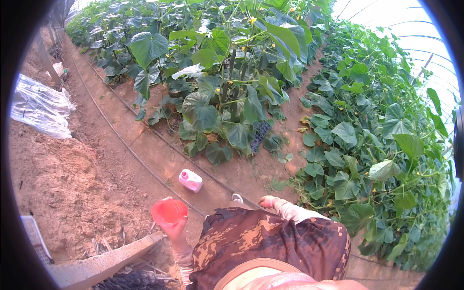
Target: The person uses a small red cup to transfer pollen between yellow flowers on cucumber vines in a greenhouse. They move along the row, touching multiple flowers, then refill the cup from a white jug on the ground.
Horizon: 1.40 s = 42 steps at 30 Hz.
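Note:
My left hand [176, 231] holds a red plastic cup-like container [169, 213]. Its wide mouth faces up towards me, and ridges show on its inner wall. Ahead of it on the dirt path is a white plastic jug [191, 180] with a pink, uncapped mouth and pink colouring inside; I cannot tell whether it stands or lies. My right hand [267, 202] hangs low at my right side, near the cucumber vines. Nothing shows in it, but its fingers are too small and blurred to read. A camouflage-patterned garment [268, 235] covers my lap area.
Two thin hoses or pipes [119, 136] run along the path. Leafy cucumber plants [232, 90] with yellow flowers grow ahead, and more vines [348, 156] on the right. To the left are an earth bank [54, 174], crumpled plastic sheeting [43, 105], a white crate [36, 239] and a concrete beam [105, 261].

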{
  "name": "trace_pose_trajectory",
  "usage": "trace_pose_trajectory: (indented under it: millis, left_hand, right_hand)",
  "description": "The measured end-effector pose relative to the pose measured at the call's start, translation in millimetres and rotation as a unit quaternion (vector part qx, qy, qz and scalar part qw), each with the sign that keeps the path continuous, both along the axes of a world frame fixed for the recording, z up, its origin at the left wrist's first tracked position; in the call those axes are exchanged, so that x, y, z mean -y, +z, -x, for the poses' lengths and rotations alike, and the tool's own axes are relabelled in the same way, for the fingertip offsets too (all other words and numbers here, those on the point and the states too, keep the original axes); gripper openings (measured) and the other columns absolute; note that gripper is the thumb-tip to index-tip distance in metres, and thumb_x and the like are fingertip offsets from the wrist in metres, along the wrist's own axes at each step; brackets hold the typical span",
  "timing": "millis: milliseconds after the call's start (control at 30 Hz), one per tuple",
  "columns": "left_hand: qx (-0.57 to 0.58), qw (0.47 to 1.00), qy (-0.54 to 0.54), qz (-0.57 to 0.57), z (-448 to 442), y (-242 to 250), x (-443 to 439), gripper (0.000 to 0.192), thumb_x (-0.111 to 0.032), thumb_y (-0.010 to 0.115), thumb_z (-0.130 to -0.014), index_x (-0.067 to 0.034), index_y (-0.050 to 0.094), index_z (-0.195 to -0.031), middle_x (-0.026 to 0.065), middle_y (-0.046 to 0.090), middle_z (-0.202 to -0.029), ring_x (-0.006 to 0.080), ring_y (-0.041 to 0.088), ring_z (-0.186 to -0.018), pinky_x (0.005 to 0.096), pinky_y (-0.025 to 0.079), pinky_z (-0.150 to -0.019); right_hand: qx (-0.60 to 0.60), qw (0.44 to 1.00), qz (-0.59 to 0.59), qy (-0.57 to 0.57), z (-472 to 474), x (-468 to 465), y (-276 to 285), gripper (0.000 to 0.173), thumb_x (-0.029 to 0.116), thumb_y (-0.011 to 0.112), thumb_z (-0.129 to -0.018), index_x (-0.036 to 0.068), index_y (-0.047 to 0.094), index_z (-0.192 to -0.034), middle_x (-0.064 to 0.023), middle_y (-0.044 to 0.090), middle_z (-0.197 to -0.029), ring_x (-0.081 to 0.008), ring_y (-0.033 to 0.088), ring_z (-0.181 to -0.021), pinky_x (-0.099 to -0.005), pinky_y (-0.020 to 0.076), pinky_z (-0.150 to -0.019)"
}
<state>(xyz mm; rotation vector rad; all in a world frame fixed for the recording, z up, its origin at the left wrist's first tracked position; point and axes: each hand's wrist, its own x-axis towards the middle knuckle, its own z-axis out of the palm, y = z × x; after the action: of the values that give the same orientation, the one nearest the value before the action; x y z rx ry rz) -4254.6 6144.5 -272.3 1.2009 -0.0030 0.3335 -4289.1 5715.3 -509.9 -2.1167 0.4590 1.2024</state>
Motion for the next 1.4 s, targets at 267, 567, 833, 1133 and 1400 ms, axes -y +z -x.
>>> trace_pose_trajectory:
  millis: [267,567,833,1133,1400]
  left_hand:
    - [0.007,1.0,0.02,0.005,-10.3,-10.0,-1.8,0.085,-0.006,0.076,-0.066,-0.004,0.03,-0.137,0.0161,0.045,-0.131,0.0281,0.045,-0.123,0.0418,0.04,-0.103]
    - [-0.005,0.997,0.07,-0.011,-52.2,-0.8,5.3,0.085,-0.009,0.074,-0.067,-0.005,0.029,-0.139,0.0163,0.045,-0.129,0.0281,0.046,-0.12,0.042,0.041,-0.102]
    - [0.018,0.995,0.097,0.002,-107.4,14.3,36.6,0.082,-0.007,0.073,-0.073,-0.003,0.028,-0.142,0.0175,0.041,-0.138,0.031,0.041,-0.128,0.044,0.034,-0.107]
    - [0.013,0.99,0.139,-0.026,-162.2,26.2,73.1,0.082,-0.012,0.074,-0.073,-0.004,0.028,-0.141,0.0188,0.041,-0.136,0.0309,0.042,-0.127,0.0436,0.036,-0.106]
    - [-0.008,0.991,0.136,0.009,-194.9,26.9,84.2,0.083,-0.006,0.072,-0.071,-0.004,0.028,-0.141,0.0177,0.04,-0.138,0.0296,0.041,-0.129,0.0432,0.032,-0.109]
  right_hand:
    - [0.023,0.998,-0.049,-0.042,-34.5,-11.3,13.1,0.039,0.025,0.058,-0.081,0.011,0.064,-0.117,-0.0064,0.068,-0.092,-0.0175,0.062,-0.078,-0.0326,0.0507,-0.07]
    - [0.383,0.843,-0.32,-0.202,-293.0,-11.4,223.8,0.025,0.013,0.059,-0.092,0.006,0.061,-0.115,-0.0037,0.067,-0.095,-0.0098,0.061,-0.084,-0.0251,0.0507,-0.077]
    - [0.669,0.635,-0.386,0.017,-441.3,31.8,533.4,0.031,0.016,0.058,-0.094,0.003,0.058,-0.122,-0.0078,0.068,-0.105,-0.0158,0.065,-0.091,-0.0313,0.0528,-0.084]
    - [0.753,0.561,-0.329,-0.104,-579.2,89.6,630.5,0.024,0.017,0.056,-0.093,0.004,0.057,-0.114,-0.0075,0.063,-0.092,-0.0169,0.06,-0.08,-0.0299,0.0502,-0.075]
    - [0.783,0.469,-0.375,-0.163,-655.4,133.8,708.7,0.017,0.018,0.055,-0.093,0.008,0.058,-0.106,-0.0054,0.059,-0.085,-0.0162,0.057,-0.077,-0.0297,0.048,-0.072]
